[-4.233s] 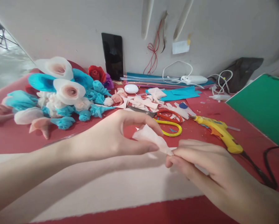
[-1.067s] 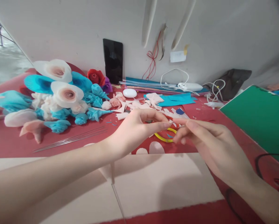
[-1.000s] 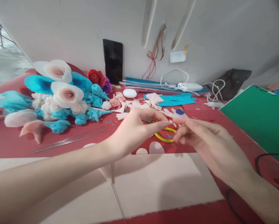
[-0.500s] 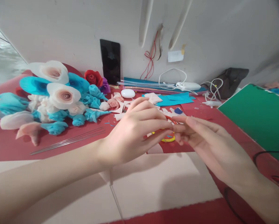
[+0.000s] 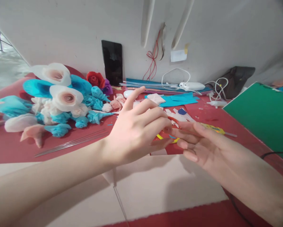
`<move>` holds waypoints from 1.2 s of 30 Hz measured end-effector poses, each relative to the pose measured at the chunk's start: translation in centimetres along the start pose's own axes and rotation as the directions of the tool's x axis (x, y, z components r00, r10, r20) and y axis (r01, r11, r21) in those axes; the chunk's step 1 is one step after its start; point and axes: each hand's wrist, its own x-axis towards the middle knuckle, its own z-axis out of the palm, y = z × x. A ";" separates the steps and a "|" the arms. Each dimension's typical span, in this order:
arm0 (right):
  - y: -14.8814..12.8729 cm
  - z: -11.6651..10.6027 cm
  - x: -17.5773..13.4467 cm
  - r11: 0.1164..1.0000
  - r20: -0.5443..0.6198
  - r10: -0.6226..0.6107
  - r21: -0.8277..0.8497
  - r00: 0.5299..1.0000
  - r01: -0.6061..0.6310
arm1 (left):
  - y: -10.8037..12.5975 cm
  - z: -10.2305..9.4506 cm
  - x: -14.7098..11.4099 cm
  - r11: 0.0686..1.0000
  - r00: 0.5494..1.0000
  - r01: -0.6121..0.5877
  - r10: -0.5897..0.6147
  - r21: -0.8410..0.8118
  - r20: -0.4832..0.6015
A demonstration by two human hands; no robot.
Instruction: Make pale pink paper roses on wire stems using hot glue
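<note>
My left hand (image 5: 138,130) is raised over the table, back toward me, little finger lifted. Its thumb and forefingers come together at the fingertips of my right hand; what they pinch, if anything, is hidden. My right hand (image 5: 209,151) is turned palm up, its fingers apart and slightly bent. Beneath both hands lies a pale pink paper sheet (image 5: 191,186), with a raised fold and a thin wire (image 5: 120,203) on it. Behind the fingers, scissors with a red and yellow handle (image 5: 175,140) are partly hidden.
Paper flowers (image 5: 67,98) in white, blue and pink crowd the left, near several metal wires (image 5: 70,145). A black phone (image 5: 112,62) leans on the wall. Blue paper (image 5: 179,100), paper scraps, a yellow-handled tool (image 5: 213,128) and a green board (image 5: 262,116) lie beyond.
My left little finger has lifted away from the others. My right hand has turned more palm up and its fingers have loosened, uncovering the yellow-handled tool.
</note>
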 end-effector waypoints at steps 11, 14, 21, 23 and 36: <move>-0.7 0.1 0.0 0.941 -0.072 -0.143 -0.320 0.987 0.113 | -0.1 -0.5 0.4 0.984 0.997 0.075 -0.069 -0.162 0.042; -0.6 0.0 0.0 0.913 -0.071 -0.148 -0.393 0.986 0.109 | 0.0 -0.8 0.7 0.941 0.980 0.184 -0.154 -0.284 0.124; -0.7 -0.2 0.2 0.922 -0.053 -0.133 -0.372 0.990 0.104 | 0.0 -0.6 0.7 0.935 0.975 0.215 -0.191 -0.281 0.112; -0.8 -0.2 0.3 0.941 -0.066 -0.122 -0.326 0.990 0.094 | -0.1 -0.5 0.6 0.956 0.984 0.173 -0.159 -0.239 0.078; -0.6 0.1 0.5 0.969 -0.077 -0.056 -0.244 0.995 0.035 | -0.3 -0.3 0.6 0.963 0.987 0.102 -0.066 -0.248 0.149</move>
